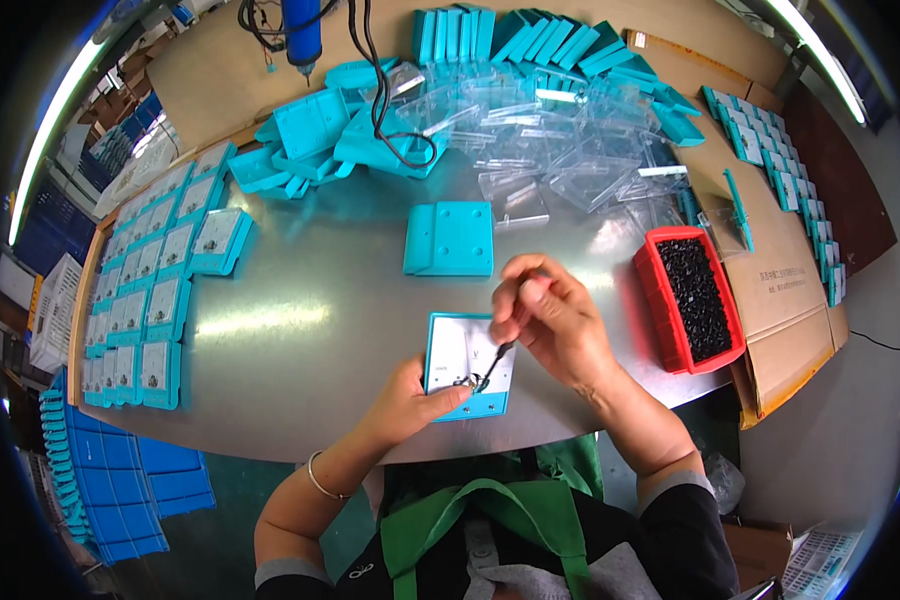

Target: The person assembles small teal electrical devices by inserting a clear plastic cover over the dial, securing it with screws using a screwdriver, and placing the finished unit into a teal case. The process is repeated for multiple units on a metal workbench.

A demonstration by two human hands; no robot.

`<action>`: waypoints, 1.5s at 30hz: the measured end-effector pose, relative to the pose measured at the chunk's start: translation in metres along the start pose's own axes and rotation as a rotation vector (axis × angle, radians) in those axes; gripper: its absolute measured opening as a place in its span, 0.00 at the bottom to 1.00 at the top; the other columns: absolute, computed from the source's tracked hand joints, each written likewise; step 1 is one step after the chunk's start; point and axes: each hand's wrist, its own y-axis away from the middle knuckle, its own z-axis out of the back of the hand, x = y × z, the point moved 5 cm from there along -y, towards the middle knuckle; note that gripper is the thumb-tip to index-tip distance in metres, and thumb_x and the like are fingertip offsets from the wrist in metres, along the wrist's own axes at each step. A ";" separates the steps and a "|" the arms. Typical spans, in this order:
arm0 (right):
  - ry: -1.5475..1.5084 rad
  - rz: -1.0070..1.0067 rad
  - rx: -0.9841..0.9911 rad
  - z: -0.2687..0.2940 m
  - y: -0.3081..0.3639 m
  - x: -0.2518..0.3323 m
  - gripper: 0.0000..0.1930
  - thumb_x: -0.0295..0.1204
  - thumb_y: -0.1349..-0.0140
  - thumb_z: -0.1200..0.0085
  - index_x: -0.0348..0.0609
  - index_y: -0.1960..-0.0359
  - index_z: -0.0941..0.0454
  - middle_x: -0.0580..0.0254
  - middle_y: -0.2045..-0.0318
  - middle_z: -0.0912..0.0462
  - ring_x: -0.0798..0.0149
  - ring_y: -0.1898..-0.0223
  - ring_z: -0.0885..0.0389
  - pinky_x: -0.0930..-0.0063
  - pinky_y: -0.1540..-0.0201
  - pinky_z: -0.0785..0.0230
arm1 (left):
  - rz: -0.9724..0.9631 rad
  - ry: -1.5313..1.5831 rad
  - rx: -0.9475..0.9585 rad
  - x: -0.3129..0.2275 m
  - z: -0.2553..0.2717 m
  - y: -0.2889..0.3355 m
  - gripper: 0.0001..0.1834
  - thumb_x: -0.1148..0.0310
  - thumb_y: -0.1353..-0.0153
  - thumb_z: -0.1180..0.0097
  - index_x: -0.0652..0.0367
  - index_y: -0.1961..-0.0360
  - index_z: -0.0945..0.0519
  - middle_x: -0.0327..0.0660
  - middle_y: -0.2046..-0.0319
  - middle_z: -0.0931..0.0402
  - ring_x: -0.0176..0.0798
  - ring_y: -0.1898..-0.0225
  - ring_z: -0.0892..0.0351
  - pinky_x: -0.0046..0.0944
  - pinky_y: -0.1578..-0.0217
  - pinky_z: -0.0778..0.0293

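My left hand (417, 401) grips the near left side of a teal-framed panel meter (459, 346) with a white dial face. Its thumb presses beside small dark parts (473, 382) low on the dial. Above the right side of the meter, my right hand (560, 318) is closed with its fingers pinched. From it a slim black tool (498, 360), whose exact kind I cannot make out, points down and left to those parts. My fingers hide its upper end. Just beyond the meter lie teal housings (450, 238), face down on the metal table.
At the right stands a red bin (680, 365) of small black parts, beside cardboard (780, 325). Rows of teal meters (160, 300) line the left. Teal housings (310, 125) and clear covers (590, 150) are heaped at the back. A blue power screwdriver (302, 35) hangs above.
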 end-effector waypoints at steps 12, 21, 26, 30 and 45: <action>1.970 0.347 -0.120 0.075 -0.027 0.008 0.08 0.24 0.47 0.48 0.40 0.65 0.23 0.53 0.58 0.24 0.49 0.59 0.21 0.62 0.60 0.24 | -0.079 0.437 -0.204 -0.006 0.049 -0.051 0.23 0.69 0.43 0.41 0.64 0.47 0.31 0.46 0.56 0.24 0.41 0.61 0.20 0.42 0.66 0.19; 1.776 0.527 0.450 0.030 0.038 0.001 0.11 0.24 0.55 0.44 0.39 0.67 0.24 0.55 0.54 0.22 0.53 0.51 0.22 0.66 0.58 0.23 | -0.081 0.378 -0.043 -0.029 0.028 -0.028 0.23 0.69 0.43 0.40 0.67 0.49 0.30 0.48 0.60 0.23 0.41 0.66 0.19 0.42 0.69 0.19; 1.882 0.450 0.108 0.023 0.031 0.038 0.09 0.23 0.54 0.44 0.39 0.69 0.25 0.56 0.64 0.22 0.54 0.64 0.20 0.67 0.67 0.25 | -0.057 0.314 -0.126 -0.009 0.014 -0.045 0.20 0.70 0.42 0.42 0.68 0.51 0.29 0.47 0.63 0.22 0.40 0.69 0.19 0.40 0.70 0.19; 1.995 0.382 -0.530 0.067 0.065 0.125 0.04 0.23 0.51 0.45 0.42 0.72 0.24 0.55 0.74 0.23 0.51 0.74 0.22 0.63 0.72 0.28 | -0.072 0.292 -0.164 -0.010 0.016 -0.045 0.19 0.70 0.41 0.42 0.67 0.51 0.29 0.46 0.61 0.22 0.39 0.67 0.18 0.40 0.69 0.18; 2.073 -0.149 -0.611 0.146 0.107 0.140 0.02 0.23 0.50 0.45 0.42 0.74 0.23 0.54 0.71 0.22 0.49 0.66 0.22 0.57 0.63 0.30 | -0.146 0.362 -0.104 -0.017 0.022 -0.038 0.22 0.69 0.41 0.42 0.62 0.47 0.32 0.45 0.54 0.25 0.41 0.58 0.20 0.43 0.66 0.19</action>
